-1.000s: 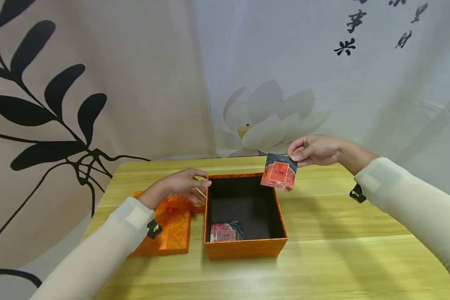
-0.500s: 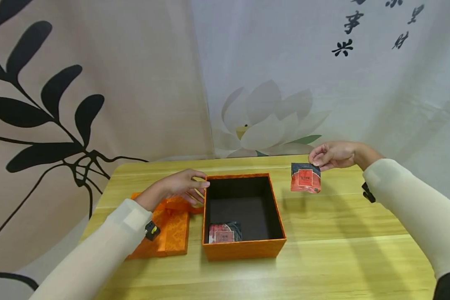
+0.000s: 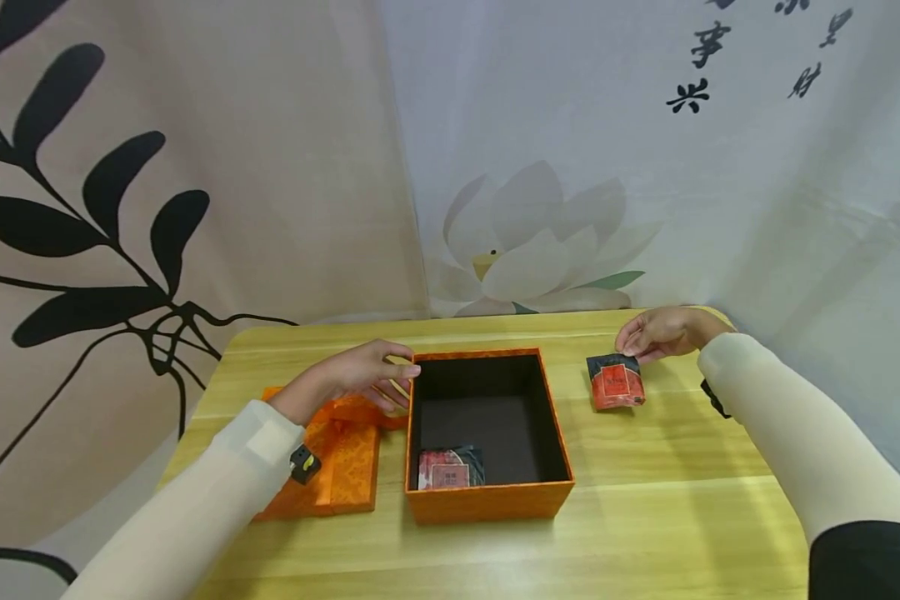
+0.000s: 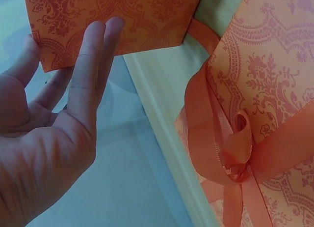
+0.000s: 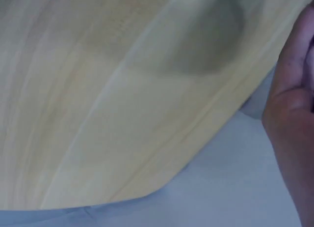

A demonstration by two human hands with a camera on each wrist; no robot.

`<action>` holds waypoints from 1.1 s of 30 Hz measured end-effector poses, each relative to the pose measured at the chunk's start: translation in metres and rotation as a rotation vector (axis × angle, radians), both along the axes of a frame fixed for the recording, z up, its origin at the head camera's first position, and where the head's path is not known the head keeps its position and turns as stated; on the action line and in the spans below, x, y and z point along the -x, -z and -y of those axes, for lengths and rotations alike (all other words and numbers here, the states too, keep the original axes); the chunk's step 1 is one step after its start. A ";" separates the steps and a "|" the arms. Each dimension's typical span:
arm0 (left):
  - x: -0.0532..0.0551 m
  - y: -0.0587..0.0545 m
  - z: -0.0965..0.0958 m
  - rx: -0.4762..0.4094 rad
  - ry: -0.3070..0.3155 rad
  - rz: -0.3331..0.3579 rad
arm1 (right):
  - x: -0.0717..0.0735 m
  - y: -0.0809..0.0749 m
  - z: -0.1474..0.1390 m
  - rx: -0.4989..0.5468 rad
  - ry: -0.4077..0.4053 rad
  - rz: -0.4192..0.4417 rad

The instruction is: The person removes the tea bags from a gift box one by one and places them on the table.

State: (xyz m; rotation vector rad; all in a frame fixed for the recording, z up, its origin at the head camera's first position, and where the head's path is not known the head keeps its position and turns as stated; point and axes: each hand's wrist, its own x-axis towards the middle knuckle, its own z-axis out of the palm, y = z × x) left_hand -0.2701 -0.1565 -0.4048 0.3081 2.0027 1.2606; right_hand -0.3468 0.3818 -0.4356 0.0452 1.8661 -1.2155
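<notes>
The right hand (image 3: pixel 663 332) pinches a small square packet (image 3: pixel 617 385) by its top edge between thumb and fingers. The packet, dark at the top and red below with a framed label, hangs on the near-left side of that hand, over the tabletop (image 3: pixel 495 558). Its lower edge is close to the wood, though from this angle I cannot tell whether it touches.

The left hand (image 3: pixel 371 373) grasps nothing fully: its fingers are loosely extended alongside an orange patterned box (image 3: pixel 491 502), with the thumb at the rim of the left wall. The box stands between the two hands, uncovered, its inside dark. A second packet (image 3: pixel 450 471), red and black, lies inside it, to the right of the left hand and nearer the person.

Below the left wrist, on the person's side of the left hand, lies an orange lid (image 3: pixel 352 479) with a matching ribbon (image 4: pixel 203 133) tied in a bow. Beyond both hands hangs a pale curtain (image 3: pixel 307 167) printed with dark leaves, a lotus and black characters.
</notes>
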 end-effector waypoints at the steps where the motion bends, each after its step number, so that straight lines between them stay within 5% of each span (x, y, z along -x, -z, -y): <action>1: 0.000 0.000 0.000 -0.002 0.004 -0.001 | 0.000 0.003 0.001 -0.014 0.003 0.000; 18: -0.001 0.001 -0.001 -0.005 -0.004 -0.007 | 0.003 0.020 0.013 -0.222 -0.069 -0.193; 33: -0.002 -0.002 -0.001 -0.017 -0.001 -0.007 | -0.005 0.006 0.015 -0.347 -0.145 -0.267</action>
